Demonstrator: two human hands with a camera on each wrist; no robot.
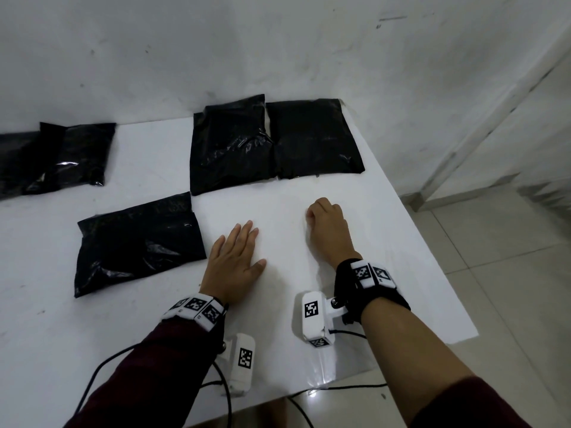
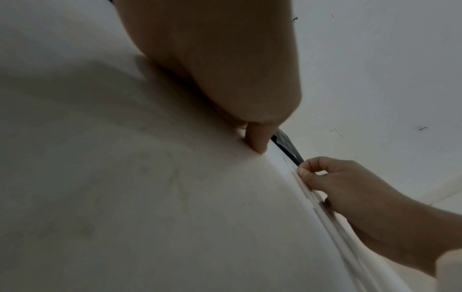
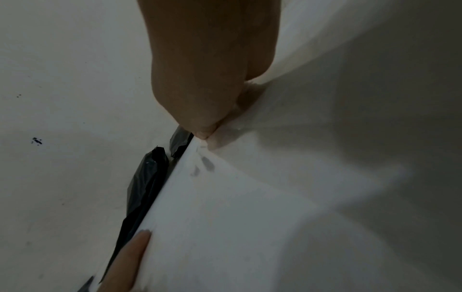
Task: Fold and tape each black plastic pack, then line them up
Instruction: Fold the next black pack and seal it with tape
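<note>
Several black plastic packs lie on the white table (image 1: 278,211). One pack (image 1: 139,245) is just left of my left hand. Two packs (image 1: 231,143) (image 1: 312,137) sit side by side at the back, and another pack (image 1: 74,156) lies at the far left. My left hand (image 1: 238,261) rests flat on the table, fingers straight, holding nothing. To its right, my right hand (image 1: 324,223) is curled, thumb and forefinger pinching the end of a clear tape strip (image 2: 307,189) stuck to the table. The wrist views show that pinch on the right hand (image 3: 205,118) (image 2: 337,181).
The table stands against a white wall (image 1: 278,41). Its right edge (image 1: 432,257) drops to a tiled floor (image 1: 509,273). Black cables (image 1: 102,369) trail from my wrists over the front edge. A glossy tape length (image 1: 321,369) lies near the front edge.
</note>
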